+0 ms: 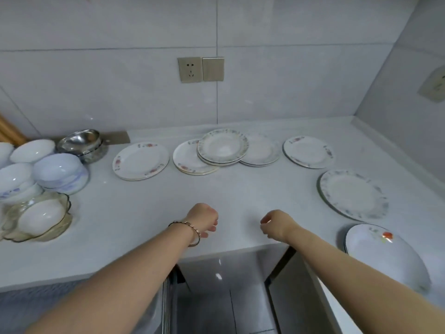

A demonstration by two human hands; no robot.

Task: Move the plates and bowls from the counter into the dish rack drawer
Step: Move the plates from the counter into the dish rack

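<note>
The left hand [203, 220], a bracelet [190, 229] at its wrist, hangs over the front of the surface [134, 218] with fingers loosely curled and nothing in them; the right hand [274, 225], just beside it, is the same — slack and holding nothing. All the plates lie flat, faces up, along the back and right of the surface: a flowered plate [140, 161], then an overlapping cluster topped by a green-rimmed plate [222, 145], another flowered plate [308, 151] apart to the right, a large grey-rimmed plate [352, 194] nearer, and a deep plate [385, 254] with a red flower at the near right edge. The white bowls [59, 169] crowd the left end, mouths up, some tilted against each other. A glass bowl [14, 227] holds one white bowl inside it, and a steel bowl [80, 141] stands behind. Below the front edge the drawer [216, 297] shows between the forearms — its contents cannot be made out.
</note>
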